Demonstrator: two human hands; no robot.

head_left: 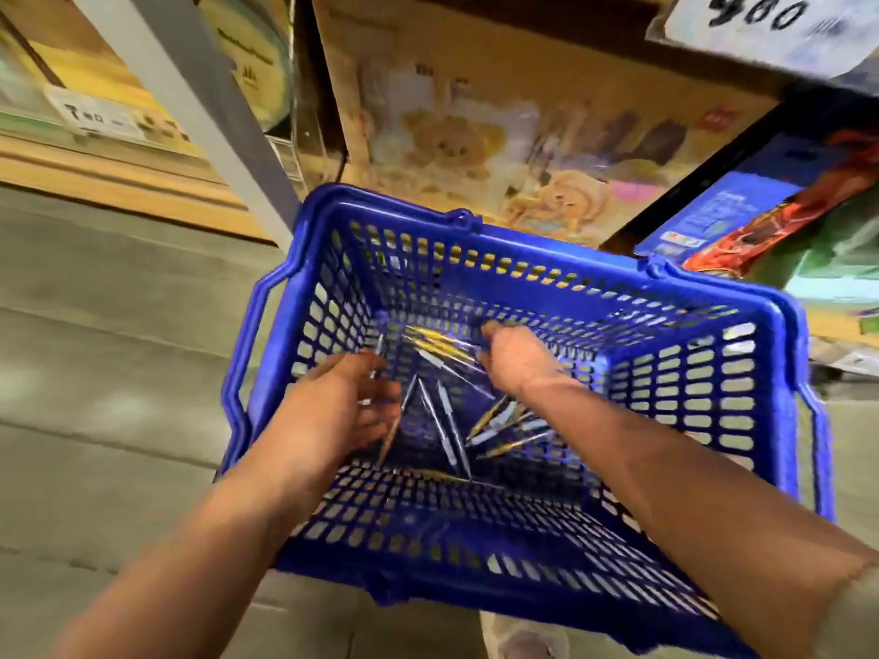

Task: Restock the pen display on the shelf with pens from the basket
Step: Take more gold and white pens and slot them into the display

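Note:
The blue plastic basket [780, 325] stands on the floor below me, with several gold and white pens [452, 420] scattered over its bottom. Both my hands reach down inside it. My left hand [342, 406] is at the basket's left side, its fingers curled round a pen whose ends stick out above and below the hand. My right hand [513, 359] is deeper in, toward the far wall. Its fingers curl down over a bunch of gold pens [437, 344]. The picture is blurred, and the pen display is not in view.
Behind the basket, low shelves hold a big cardboard box printed with teddy bears [499, 135] and blue and red packages [742, 221]. A grey shelf post [214, 111] rises at the left. A white price tag [770, 26] hangs at the top right. Grey floor [95, 373] lies to the left.

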